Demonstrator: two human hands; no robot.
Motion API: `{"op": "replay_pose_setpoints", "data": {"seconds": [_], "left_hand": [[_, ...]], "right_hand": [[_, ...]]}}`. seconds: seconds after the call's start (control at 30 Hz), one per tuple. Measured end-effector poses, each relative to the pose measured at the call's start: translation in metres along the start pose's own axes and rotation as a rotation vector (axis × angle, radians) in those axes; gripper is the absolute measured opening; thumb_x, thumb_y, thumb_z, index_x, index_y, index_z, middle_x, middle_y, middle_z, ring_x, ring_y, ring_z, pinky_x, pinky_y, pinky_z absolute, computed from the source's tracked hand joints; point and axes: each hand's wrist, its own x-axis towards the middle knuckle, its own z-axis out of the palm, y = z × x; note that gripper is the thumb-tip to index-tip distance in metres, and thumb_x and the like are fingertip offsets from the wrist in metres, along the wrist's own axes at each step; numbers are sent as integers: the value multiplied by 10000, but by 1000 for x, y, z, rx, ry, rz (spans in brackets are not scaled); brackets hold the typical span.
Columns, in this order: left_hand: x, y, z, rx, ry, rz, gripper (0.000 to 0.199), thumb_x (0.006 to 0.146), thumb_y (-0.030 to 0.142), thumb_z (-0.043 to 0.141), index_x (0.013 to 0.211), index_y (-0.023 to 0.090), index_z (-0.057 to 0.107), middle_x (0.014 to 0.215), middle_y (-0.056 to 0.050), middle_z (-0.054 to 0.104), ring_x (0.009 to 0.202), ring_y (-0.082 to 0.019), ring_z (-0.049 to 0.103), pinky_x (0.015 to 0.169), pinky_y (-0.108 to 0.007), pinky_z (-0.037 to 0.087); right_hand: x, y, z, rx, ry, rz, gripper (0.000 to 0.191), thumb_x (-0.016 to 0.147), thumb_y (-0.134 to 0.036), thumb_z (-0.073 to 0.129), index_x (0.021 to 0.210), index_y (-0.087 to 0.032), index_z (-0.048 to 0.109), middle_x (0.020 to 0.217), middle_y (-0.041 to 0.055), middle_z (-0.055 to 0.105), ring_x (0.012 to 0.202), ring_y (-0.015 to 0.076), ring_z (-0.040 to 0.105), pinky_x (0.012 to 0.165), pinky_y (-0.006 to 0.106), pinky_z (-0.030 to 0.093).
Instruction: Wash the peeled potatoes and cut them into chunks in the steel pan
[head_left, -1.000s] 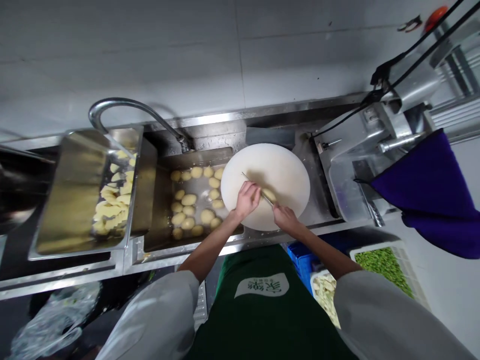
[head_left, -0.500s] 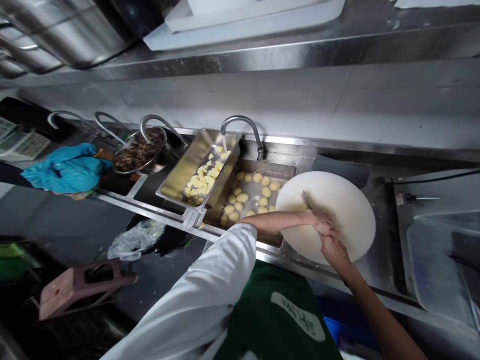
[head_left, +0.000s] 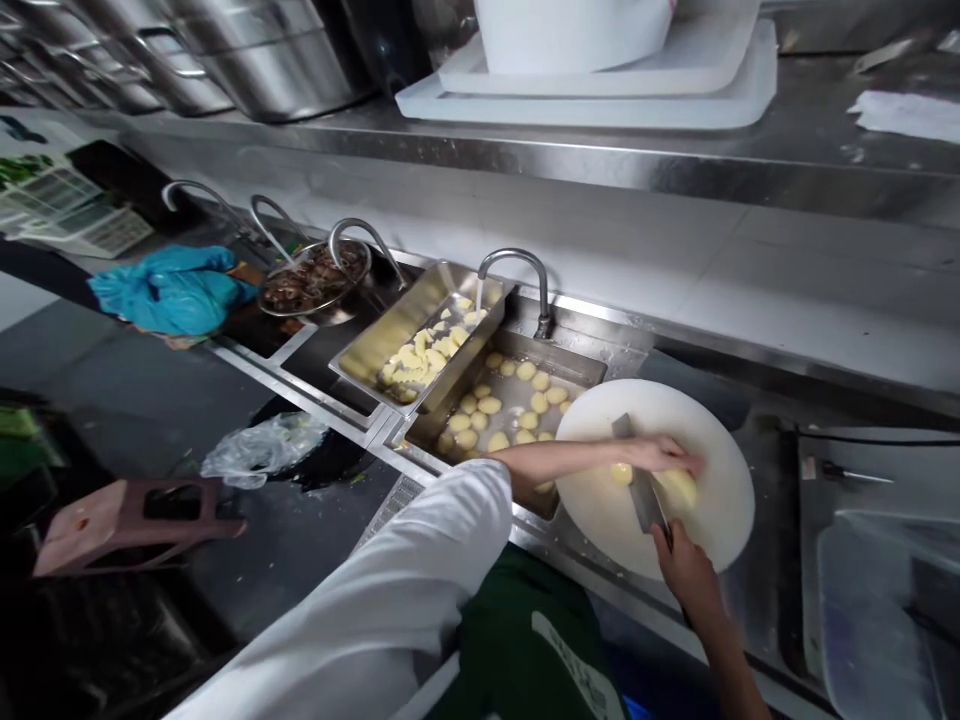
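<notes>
My left hand (head_left: 661, 455) reaches across the round white cutting board (head_left: 720, 520), its fingers pressed on the upper side of a peeled yellow potato (head_left: 679, 488). In my right hand (head_left: 681, 555) is the handle of a knife (head_left: 643, 500), whose broad blade lies left of that potato and passes partly beneath my left wrist. A yellow potato piece (head_left: 621, 474) rests on the board on the other side of the blade. Slight blur softens the left fingertips.
Left of the board, a sink (head_left: 592, 372) holds several peeled potatoes in water. A metal tray (head_left: 352, 352) with cut pieces stands under a running faucet (head_left: 544, 300). Further left is a bowl of dark food (head_left: 315, 280). A steel shelf (head_left: 525, 155) crosses above.
My hands, together over the knife before, are now apart. My left hand has moved onto the potato, and my right hand has drawn back toward me with the knife. The view has shifted.
</notes>
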Motion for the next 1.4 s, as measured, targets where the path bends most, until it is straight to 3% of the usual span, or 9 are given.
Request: {"op": "replay_pose_setpoints", "data": {"seconds": [0.17,0.27,0.37,0.47,0.6,0.7,0.8,1.0,1.4], "left_hand": [[-82,-37,-22,138,128,101,386,869,572,670,963,202,724,976,-98,717,986,-244,666,948,-417,533],[-113,-82,-14,289,-103,202,396,853,604,673,874,210,709,901,-83,681,903,-232,638,888,-409,529],[-123,-108,-4,335,-170,230,375,823,547,743,1024,234,702,1047,-90,660,1015,-245,606,939,-414,504],[-136,-108,-4,344,45,139,408,829,499,758,1129,238,668,1142,-111,623,1108,-272,570,959,-440,493],[-160,-88,-7,319,594,-40,132,978,331,576,993,218,643,971,-72,619,958,-213,591,857,-380,521],[-170,-72,1,296,756,-139,133,990,288,540,916,216,623,880,-57,622,888,-201,600,821,-373,524],[-170,-62,16,272,732,-175,165,1005,290,508,918,209,622,864,-60,637,861,-196,609,803,-366,532],[-165,-67,41,274,480,-121,214,1021,244,455,1051,209,664,986,-90,663,949,-215,609,862,-391,544],[-167,-72,41,232,457,-98,242,1032,270,450,1053,187,676,1021,-99,681,982,-203,621,883,-378,566]], "right_hand": [[-21,-30,-13,-21,-55,-22,373,1066,-299,293,1161,-150,622,1006,153,750,930,238,727,747,291,460],[-15,-35,-19,-25,-89,24,395,1073,-339,286,1183,-136,606,1030,162,744,970,240,725,764,282,463],[-12,-32,-18,-22,-96,50,407,1075,-360,277,1202,-133,590,1034,162,742,969,248,724,771,286,470],[-20,-31,-19,-9,-94,3,383,1076,-339,275,1186,-144,585,1026,146,745,966,241,724,785,284,471],[-34,-34,-33,-57,-77,6,376,1076,-329,261,1177,-141,571,998,154,749,951,254,728,788,300,471],[-43,-39,-46,-84,-58,7,398,1079,-322,224,1200,-131,552,985,155,753,936,260,732,780,300,468],[-48,-44,-51,-116,-78,-92,400,1079,-327,222,1194,-142,557,985,152,757,925,254,734,772,289,464],[-48,-42,-51,-186,-163,-230,420,1078,-358,234,1214,-148,571,966,154,757,919,252,732,769,283,464],[-6,-71,-36,-156,-202,-273,417,1068,-305,252,1196,-115,601,1061,172,741,986,251,711,822,300,481]]}}
